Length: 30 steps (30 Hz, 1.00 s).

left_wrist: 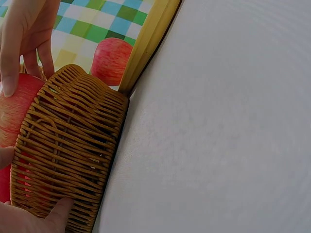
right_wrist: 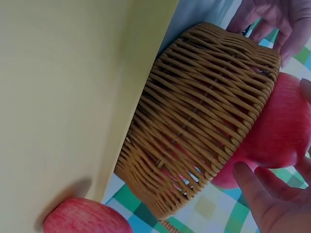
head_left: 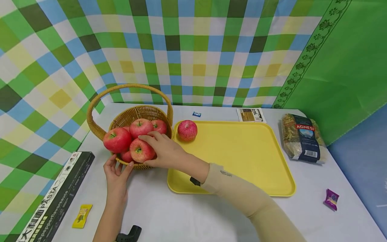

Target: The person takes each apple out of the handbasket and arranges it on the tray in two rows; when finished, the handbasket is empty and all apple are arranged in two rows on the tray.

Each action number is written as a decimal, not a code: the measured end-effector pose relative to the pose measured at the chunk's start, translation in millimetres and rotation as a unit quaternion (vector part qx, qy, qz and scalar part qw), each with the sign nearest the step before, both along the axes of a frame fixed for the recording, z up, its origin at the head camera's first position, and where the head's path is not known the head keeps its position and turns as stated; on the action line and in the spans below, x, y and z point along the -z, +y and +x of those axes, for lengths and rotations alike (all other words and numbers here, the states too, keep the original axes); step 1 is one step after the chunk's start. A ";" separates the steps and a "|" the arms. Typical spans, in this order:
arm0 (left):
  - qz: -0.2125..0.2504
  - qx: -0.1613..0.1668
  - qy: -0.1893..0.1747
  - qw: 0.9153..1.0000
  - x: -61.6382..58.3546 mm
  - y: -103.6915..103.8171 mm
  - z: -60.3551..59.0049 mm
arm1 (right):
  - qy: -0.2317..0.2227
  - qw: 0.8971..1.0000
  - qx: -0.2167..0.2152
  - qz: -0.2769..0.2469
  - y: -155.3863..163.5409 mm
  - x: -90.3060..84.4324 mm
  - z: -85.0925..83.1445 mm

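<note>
Several red apples (head_left: pixel 117 140) fill a wicker basket (head_left: pixel 128 117), whose tall handle arches above them, at the left of the white table (head_left: pixel 193 215). The person's right hand (head_left: pixel 164 151) reaches across from the right and holds the front apple (head_left: pixel 142 151), thumb below and fingers over its top; that apple sits among the others at the basket's near side. The left hand (head_left: pixel 117 174) grips the basket's near rim, one digit pressed to the woven outside. Beside the basket lies a yellow tray (head_left: pixel 235 154) with a single apple (head_left: pixel 187 130) in its far left corner. A bag of pasta (head_left: pixel 303 137) rests right of the tray; a long box (head_left: pixel 57 198) lies at the table's left edge.
</note>
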<state>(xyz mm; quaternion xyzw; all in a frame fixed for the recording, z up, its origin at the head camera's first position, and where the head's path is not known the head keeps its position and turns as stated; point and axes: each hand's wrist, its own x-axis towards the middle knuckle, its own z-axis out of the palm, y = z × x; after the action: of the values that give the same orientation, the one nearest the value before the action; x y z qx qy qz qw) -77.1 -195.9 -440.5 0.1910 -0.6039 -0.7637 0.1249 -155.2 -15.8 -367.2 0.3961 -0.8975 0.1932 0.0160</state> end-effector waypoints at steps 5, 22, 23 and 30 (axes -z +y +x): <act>0.000 0.001 -0.003 1.000 -0.5 0.3 0.3 | 0.008 1.000 -0.002 0.002 -3.7 -0.7 0.7; -0.002 -0.003 -0.003 1.000 -0.7 0.8 0.5 | -0.015 0.999 -0.012 -0.034 0.0 -6.9 -0.2; -0.003 -0.003 -0.004 1.000 -0.6 0.7 0.4 | -0.017 0.999 -0.012 -0.040 1.8 -8.7 0.1; -0.015 -0.006 -0.011 1.000 -0.3 0.3 -0.3 | -0.044 0.995 0.003 -0.084 22.7 -27.5 1.7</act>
<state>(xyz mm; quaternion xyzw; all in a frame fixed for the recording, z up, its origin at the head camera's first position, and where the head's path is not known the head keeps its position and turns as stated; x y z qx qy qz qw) -77.4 -195.6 -440.3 0.2011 -0.6153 -0.7518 0.1254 -153.5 6.9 -339.7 0.3820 -0.8790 0.2852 0.0099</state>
